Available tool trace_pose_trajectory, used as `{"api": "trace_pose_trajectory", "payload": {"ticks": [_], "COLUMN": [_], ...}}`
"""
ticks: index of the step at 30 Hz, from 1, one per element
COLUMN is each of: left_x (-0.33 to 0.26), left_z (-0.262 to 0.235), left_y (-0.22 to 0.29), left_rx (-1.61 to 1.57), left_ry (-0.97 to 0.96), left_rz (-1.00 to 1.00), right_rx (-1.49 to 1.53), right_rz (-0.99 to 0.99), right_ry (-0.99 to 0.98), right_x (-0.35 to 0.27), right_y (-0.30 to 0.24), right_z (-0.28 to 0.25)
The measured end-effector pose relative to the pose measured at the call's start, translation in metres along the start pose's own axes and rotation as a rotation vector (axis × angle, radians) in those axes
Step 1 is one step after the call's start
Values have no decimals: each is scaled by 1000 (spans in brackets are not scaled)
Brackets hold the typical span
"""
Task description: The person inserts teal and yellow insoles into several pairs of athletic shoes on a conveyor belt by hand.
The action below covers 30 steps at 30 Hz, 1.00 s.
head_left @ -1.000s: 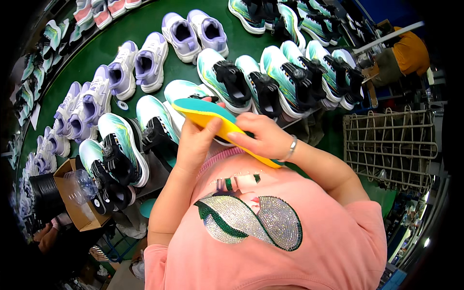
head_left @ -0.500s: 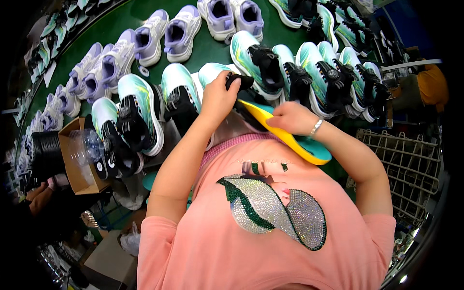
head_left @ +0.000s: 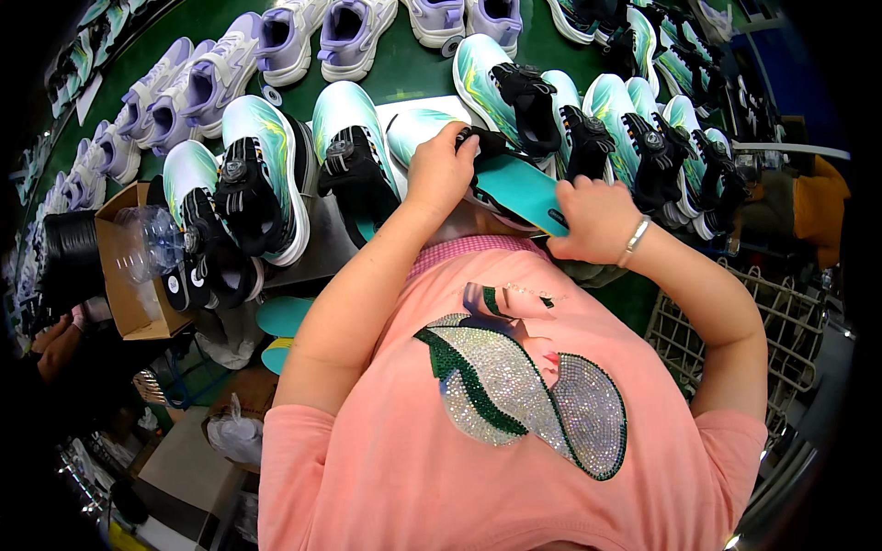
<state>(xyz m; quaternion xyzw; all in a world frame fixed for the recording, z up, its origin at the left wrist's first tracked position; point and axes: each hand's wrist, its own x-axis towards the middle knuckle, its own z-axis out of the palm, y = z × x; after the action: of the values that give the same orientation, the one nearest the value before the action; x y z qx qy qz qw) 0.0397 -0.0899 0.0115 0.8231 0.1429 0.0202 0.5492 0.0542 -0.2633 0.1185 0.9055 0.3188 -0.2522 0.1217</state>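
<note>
My left hand (head_left: 441, 173) grips the black collar of a white, green and black sneaker (head_left: 418, 130), whose toe points away from me. In my right hand (head_left: 599, 220) is a teal insole (head_left: 516, 186), pinched at its near end. Its far end sits at the shoe's opening; how deep it reaches inside is hidden. Just left of these stands a matching sneaker (head_left: 347, 119) with a dial on its tongue. Another such sneaker (head_left: 505, 96) is close beyond my right hand.
White and lilac sneakers (head_left: 220, 78) line the green table (head_left: 395, 69) farther back. More green sneakers (head_left: 634, 129) crowd the right. At left is a cardboard box (head_left: 138, 294) with clear plastic inside. Spare insoles (head_left: 283, 317) show beside my left arm. A wire rack (head_left: 776, 317) stands at right.
The insole has swung from slanting over my shirt, yellow underside showing, to lying teal side up at the shoe's opening. My right hand now grips its near end; the left keeps hold of the shoe.
</note>
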Motion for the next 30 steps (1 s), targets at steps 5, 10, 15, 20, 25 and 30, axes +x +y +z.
{"api": "trace_pose_trajectory", "payload": {"ticks": [5,10,15,20,25,30], "left_x": [-1,1,0,-3,-3,-2], "left_z": [1,3,3,11,14,14], "left_y": [3,-4,1,-1,-3,-3], "left_rx": [-10,-19,-68,-46,8,12], "left_ry": [-63,-76,-83,-91,-54,-61], "left_rz": [-18,7,-5,8,86,91], "right_rx": [65,28,-46,-75,-6,68], "right_rz": [-149,-209,-194,-20,-14,-17], "right_ry": [178,472,489,-141,-183,-68], "right_x": [2,41,44,18,16,14], "right_y": [4,-11,-14,-17,-9,-10], "right_z": [15,44,47,6,5,16]}}
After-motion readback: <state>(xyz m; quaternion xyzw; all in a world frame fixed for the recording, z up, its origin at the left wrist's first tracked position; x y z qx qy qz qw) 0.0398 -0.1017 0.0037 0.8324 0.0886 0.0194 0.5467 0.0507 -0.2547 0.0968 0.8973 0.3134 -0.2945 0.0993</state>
